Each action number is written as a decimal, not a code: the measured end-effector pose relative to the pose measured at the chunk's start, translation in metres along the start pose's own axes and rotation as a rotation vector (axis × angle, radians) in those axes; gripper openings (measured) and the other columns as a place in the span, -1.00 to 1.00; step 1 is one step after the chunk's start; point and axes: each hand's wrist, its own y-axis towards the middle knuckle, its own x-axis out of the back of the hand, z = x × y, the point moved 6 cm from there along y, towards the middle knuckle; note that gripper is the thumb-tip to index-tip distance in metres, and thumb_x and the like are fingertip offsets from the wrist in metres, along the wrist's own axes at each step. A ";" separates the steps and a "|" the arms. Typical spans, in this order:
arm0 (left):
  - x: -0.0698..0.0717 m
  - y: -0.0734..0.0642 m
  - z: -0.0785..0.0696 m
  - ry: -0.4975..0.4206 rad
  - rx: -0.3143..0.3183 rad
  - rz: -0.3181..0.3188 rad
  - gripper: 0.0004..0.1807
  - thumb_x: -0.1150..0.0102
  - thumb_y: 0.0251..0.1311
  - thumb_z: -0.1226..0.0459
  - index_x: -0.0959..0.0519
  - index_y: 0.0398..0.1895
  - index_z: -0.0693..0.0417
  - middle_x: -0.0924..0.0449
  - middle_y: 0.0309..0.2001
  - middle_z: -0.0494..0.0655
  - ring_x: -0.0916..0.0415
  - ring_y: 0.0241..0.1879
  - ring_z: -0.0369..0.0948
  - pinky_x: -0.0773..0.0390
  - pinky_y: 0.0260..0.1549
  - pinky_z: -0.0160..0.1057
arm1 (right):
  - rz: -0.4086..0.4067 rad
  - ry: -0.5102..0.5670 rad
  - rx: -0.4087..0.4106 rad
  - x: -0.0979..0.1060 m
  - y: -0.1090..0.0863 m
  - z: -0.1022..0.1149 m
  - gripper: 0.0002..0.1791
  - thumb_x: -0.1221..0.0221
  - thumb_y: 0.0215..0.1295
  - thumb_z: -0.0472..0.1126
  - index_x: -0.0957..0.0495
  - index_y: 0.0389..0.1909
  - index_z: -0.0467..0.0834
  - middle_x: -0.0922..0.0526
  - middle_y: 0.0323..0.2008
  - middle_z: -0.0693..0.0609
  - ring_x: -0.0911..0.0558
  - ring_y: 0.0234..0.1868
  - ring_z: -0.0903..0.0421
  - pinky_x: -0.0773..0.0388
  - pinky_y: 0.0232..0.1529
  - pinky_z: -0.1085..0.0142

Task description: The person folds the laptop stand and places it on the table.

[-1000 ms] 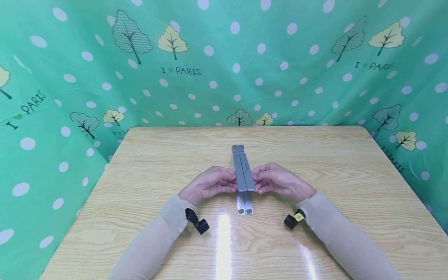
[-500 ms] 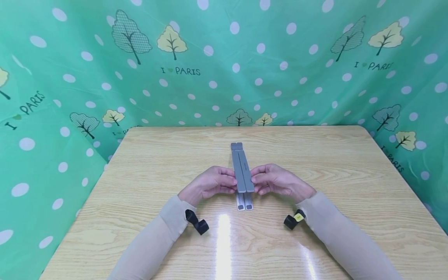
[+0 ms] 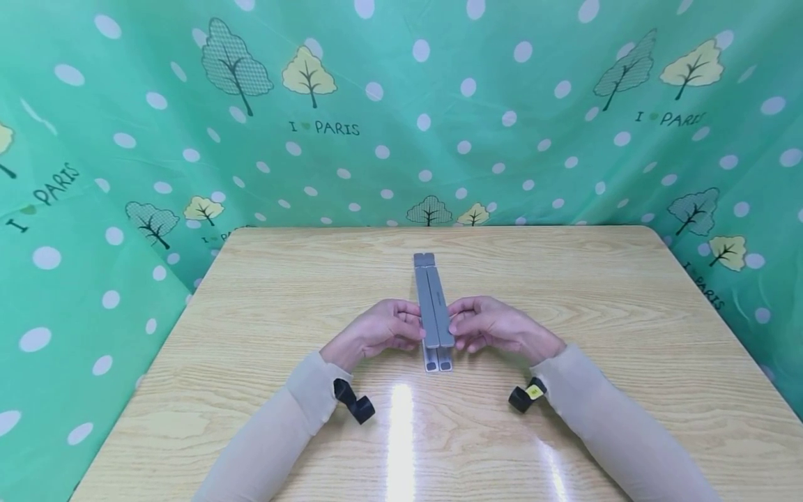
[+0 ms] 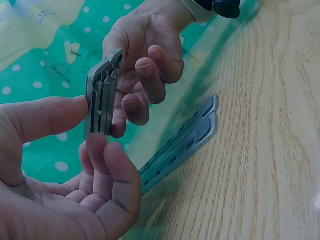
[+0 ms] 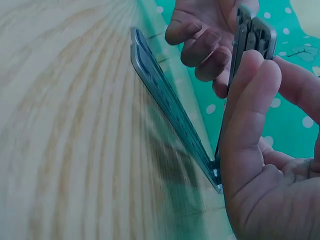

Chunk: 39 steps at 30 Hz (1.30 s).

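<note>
A folding grey metal laptop stand [image 3: 434,307] stands at the middle of the table in the head view, its narrow bars running away from me. My left hand [image 3: 384,326] pinches the near part of the upper bars at their left edge, thumb on top and fingers below. On the right edge my right hand [image 3: 498,326] pinches the same bars. Beneath, the lower bars [image 3: 437,364] slant apart from the upper ones; both wrist views show this gap, and the right wrist view shows the hinge [image 5: 216,172] joining them. Slots line the lower bars [image 4: 182,145] in the left wrist view.
The wood-grain table [image 3: 301,272] spreads around both hands, with a bright light reflection [image 3: 400,439] near the front. A green polka-dot cloth [image 3: 401,104] hangs behind and at the sides. Black camera mounts [image 3: 355,403] sit on the wrists.
The near ends of the upper and lower bars have drawn closer together in the head view. The stand's far end has shifted slightly away. Both hands keep their pinch and have barely moved.
</note>
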 end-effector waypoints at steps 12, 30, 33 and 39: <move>0.001 0.000 0.002 0.032 -0.013 -0.025 -0.39 -0.22 -0.05 0.59 -0.34 0.17 0.37 -0.50 -0.47 -0.11 -0.45 -0.48 -0.23 -0.51 -0.41 -0.29 | -0.048 -0.083 0.004 -0.004 0.002 -0.001 -0.38 -0.26 0.14 -0.37 -0.21 0.19 -0.36 -0.62 -0.32 -0.10 -0.61 -0.45 0.07 -0.62 -0.41 0.26; 0.000 0.002 0.006 0.054 0.003 -0.019 -0.26 -0.21 -0.14 0.66 -0.23 0.22 0.33 -0.45 -0.59 -0.09 -0.34 -0.62 -0.22 -0.40 -0.55 -0.33 | -0.063 -0.152 0.007 -0.007 0.005 -0.005 -0.37 -0.22 0.18 -0.39 -0.17 0.23 -0.33 -0.62 -0.35 -0.19 -0.62 -0.50 0.05 -0.67 -0.39 0.19; 0.000 0.002 0.007 0.069 0.009 -0.028 -0.25 -0.22 -0.14 0.67 -0.23 0.23 0.33 -0.46 -0.60 -0.08 -0.34 -0.63 -0.23 -0.41 -0.55 -0.33 | -0.066 -0.173 0.011 -0.009 0.006 -0.005 -0.38 -0.20 0.20 -0.39 -0.16 0.24 -0.33 -0.61 -0.35 -0.22 -0.62 -0.51 0.05 -0.67 -0.41 0.20; 0.000 0.003 0.009 0.102 0.017 -0.044 -0.20 -0.25 -0.17 0.65 -0.22 0.25 0.32 -0.45 -0.61 -0.08 -0.35 -0.63 -0.22 -0.44 -0.54 -0.32 | -0.085 -0.193 -0.001 -0.010 0.006 -0.007 -0.39 -0.18 0.21 -0.40 -0.15 0.24 -0.31 -0.59 -0.34 -0.23 -0.62 -0.51 0.03 -0.67 -0.43 0.19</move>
